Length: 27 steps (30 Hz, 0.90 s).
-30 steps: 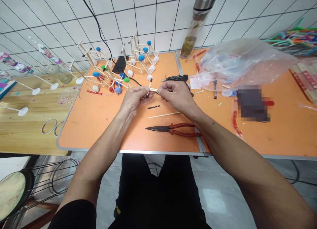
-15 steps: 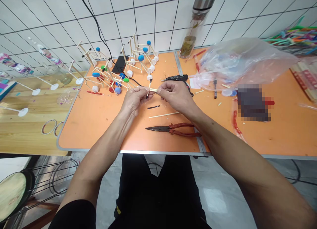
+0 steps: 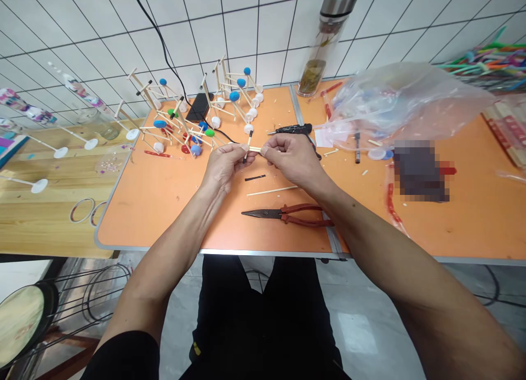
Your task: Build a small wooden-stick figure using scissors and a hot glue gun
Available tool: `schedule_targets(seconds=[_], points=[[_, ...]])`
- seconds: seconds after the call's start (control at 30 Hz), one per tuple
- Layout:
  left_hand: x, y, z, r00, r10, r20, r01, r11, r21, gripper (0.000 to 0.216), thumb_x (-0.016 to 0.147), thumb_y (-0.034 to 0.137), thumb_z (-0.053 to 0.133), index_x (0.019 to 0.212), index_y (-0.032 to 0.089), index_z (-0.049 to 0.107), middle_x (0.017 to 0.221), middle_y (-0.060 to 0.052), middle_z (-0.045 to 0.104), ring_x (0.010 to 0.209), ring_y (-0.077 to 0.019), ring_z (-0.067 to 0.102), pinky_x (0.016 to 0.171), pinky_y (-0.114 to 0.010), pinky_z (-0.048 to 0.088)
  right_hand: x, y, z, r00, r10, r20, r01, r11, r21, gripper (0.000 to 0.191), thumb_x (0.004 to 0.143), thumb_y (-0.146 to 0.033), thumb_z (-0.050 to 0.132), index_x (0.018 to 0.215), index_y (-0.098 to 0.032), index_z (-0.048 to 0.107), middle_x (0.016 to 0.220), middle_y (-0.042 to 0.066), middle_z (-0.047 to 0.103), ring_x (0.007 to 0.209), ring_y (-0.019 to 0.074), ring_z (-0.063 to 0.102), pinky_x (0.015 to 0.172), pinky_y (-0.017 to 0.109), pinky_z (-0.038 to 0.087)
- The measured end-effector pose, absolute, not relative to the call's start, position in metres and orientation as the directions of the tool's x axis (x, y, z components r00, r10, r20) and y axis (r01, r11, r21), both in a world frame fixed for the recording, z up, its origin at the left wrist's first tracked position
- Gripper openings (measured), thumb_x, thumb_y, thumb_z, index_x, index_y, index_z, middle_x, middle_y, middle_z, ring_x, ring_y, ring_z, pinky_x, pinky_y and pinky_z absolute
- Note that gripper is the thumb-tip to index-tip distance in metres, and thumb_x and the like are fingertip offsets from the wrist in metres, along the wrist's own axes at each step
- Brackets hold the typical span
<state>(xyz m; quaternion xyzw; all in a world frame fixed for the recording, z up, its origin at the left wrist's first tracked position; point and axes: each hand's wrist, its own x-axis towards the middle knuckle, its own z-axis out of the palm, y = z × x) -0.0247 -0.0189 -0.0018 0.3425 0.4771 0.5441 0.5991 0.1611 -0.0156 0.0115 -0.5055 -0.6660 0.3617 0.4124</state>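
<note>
Hardly moved, left hand (image 3: 223,163) and right hand (image 3: 289,154) pinch small sticks (image 3: 255,149).
Partly covered, number unclear — one pair of pliers (image 3: 273,213) nearby.

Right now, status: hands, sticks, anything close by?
Left hand, right hand: pinching pale sticks. Black-ended stick crosswise at left hand. Pliers on orange table, nearer body.

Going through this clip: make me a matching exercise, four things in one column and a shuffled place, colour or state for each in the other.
Things
1. Left hand
2. Pliers
3. Tall bottle
4. Plastic bag

Descriptions
A. Metal-lidded, by the tiled wall
B. Fingers around a black-ended stick
C. Translucent and crumpled
D. Red-handled, lying on the orange table

Pairs: 1-B, 2-D, 3-A, 4-C
</note>
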Motion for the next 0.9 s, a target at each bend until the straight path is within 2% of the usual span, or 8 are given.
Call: schedule_targets(seconds=[0.27, 0.4, 0.5, 0.57, 0.67, 0.73, 0.8, 0.9], points=[[-0.026, -0.018, -0.002, -0.024, 0.977, -0.213, -0.322, 0.194, 0.927, 0.02, 0.079, 0.027, 0.094, 0.08, 0.015, 0.077, 0.082, -0.006, 0.083, 0.071, -0.0123, 0.074, 0.086, -0.028, 0.064, 0.16, -0.015, 0.014, -0.138, 0.977, 0.163, 0.352, 0.202, -0.914, 0.011, 0.085, -0.028, 0.07, 0.077, -0.02, 0.072, 0.073, 0.001, 0.07, 0.072, 0.017, 0.058, 0.069, 0.032, 0.039], [-0.028, -0.018, 0.003, 0.024, 0.971, -0.238, -0.295, 0.235, 0.926, 0.03, 0.082, 0.039, 0.098, 0.085, 0.016, 0.078, 0.088, -0.007, 0.085, 0.075, -0.0135, 0.077, 0.082, -0.026, 0.064, 0.162, -0.015, 0.015, -0.144, 0.977, 0.154, 0.319, 0.193, -0.928, 0.01, 0.084, -0.024, 0.069, 0.074, -0.021, 0.069, 0.071, -0.001, 0.068, 0.068, 0.0155, 0.055, 0.068, 0.031, 0.039], [-0.031, -0.015, 0.003, -0.022, 0.971, -0.237, -0.273, 0.222, 0.936, 0.037, 0.087, 0.051, 0.096, 0.089, 0.019, 0.078, 0.098, -0.008, 0.087, 0.077, -0.0151, 0.078, 0.079, -0.027, 0.064, 0.164, -0.015, 0.016, -0.149, 0.979, 0.14, 0.264, 0.176, -0.948, 0.015, 0.085, -0.028, 0.073, 0.073, -0.022, 0.067, 0.07, 0.0, 0.066, 0.066, 0.0152, 0.052, 0.065, 0.031, 0.037], [-0.035, -0.014, 0.001, -0.091, 0.982, -0.167, -0.244, 0.14, 0.96, 0.032, 0.091, 0.05, 0.093, 0.094, 0.021, 0.08, 0.103, -0.007, 0.087, 0.079, -0.0157, 0.078, 0.08, -0.028, 0.063, 0.164, -0.014, 0.016, -0.167, 0.983, 0.081, 0.177, 0.111, -0.978, 0.019, 0.084, -0.031, 0.076, 0.072, -0.022, 0.065, 0.07, 0.0, 0.063, 0.064, 0.0144, 0.049, 0.063, 0.031, 0.035], [-0.039, -0.015, 0.003, -0.178, 0.983, 0.041, -0.14, -0.067, 0.988, 0.022, 0.088, 0.037, 0.095, 0.103, 0.025, 0.084, 0.118, -0.006, 0.087, 0.102, -0.0198, 0.081, 0.09, -0.028, 0.061, 0.166, -0.01, 0.016, -0.268, 0.958, -0.105, -0.027, -0.116, -0.993, 0.023, 0.077, -0.033, 0.08, 0.071, -0.023, 0.06, 0.068, -0.002, 0.056, 0.059, 0.0126, 0.041, 0.059, 0.029, 0.03], [-0.04, -0.018, 0.01, -0.183, 0.97, 0.159, -0.042, -0.169, 0.985, 0.03, 0.08, 0.026, 0.098, 0.107, 0.027, 0.086, 0.131, -0.006, 0.085, 0.127, -0.0252, 0.077, 0.101, -0.03, 0.059, 0.168, -0.008, 0.017, -0.372, 0.9, -0.226, -0.11, -0.284, -0.952, 0.027, 0.072, -0.032, 0.082, 0.07, -0.024, 0.056, 0.065, -0.004, 0.049, 0.058, 0.0117, 0.033, 0.056, 0.029, 0.026], [-0.039, -0.022, 0.018, -0.138, 0.967, 0.214, 0.033, -0.211, 0.977, 0.035, 0.075, 0.02, 0.1, 0.107, 0.028, 0.087, 0.139, -0.006, 0.082, 0.145, -0.0299, 0.069, 0.11, -0.033, 0.057, 0.171, -0.006, 0.02, -0.455, 0.839, -0.3, -0.13, -0.396, -0.909, 0.028, 0.072, -0.032, 0.082, 0.07, -0.024, 0.055, 0.063, -0.005, 0.043, 0.058, 0.0113, 0.026, 0.055, 0.028, 0.024], [-0.034, -0.028, 0.028, -0.051, 0.969, 0.243, 0.075, -0.239, 0.968, 0.028, 0.075, 0.014, 0.097, 0.098, 0.027, 0.088, 0.139, -0.007, 0.082, 0.151, -0.0316, 0.064, 0.119, -0.038, 0.052, 0.173, -0.006, 0.022, -0.506, 0.792, -0.342, -0.138, -0.466, -0.874, 0.025, 0.076, -0.031, 0.08, 0.073, -0.023, 0.057, 0.063, -0.007, 0.038, 0.058, 0.011, 0.022, 0.054, 0.027, 0.023]])
